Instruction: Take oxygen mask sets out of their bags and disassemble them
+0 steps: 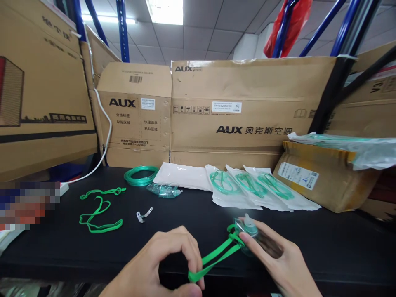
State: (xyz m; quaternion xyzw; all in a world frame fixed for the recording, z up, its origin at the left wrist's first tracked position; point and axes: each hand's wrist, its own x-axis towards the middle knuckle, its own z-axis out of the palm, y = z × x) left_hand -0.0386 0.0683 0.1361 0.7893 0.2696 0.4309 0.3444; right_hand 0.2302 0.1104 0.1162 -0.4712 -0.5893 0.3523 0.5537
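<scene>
My right hand [275, 255] grips a clear green oxygen mask [249, 231] near the front of the black table, its pale connector pointing up. A green elastic strap [218, 252] is looped at the mask's side and runs left in a doubled band. The far end of that loop is pinched between the thumb and fingers of my left hand [173, 260]. Two more green straps [100, 228] lie loose at the left. A small bent metal strip [144, 215] rests between those straps and my hands.
A coil of green tubing [140, 176] and another clear mask [165, 190] lie at the back. Beside them are a white packet [182, 175] and several pouches holding green tubing [250, 185]. Cardboard boxes [247, 103] wall the back; a smaller box [324, 177] stands right.
</scene>
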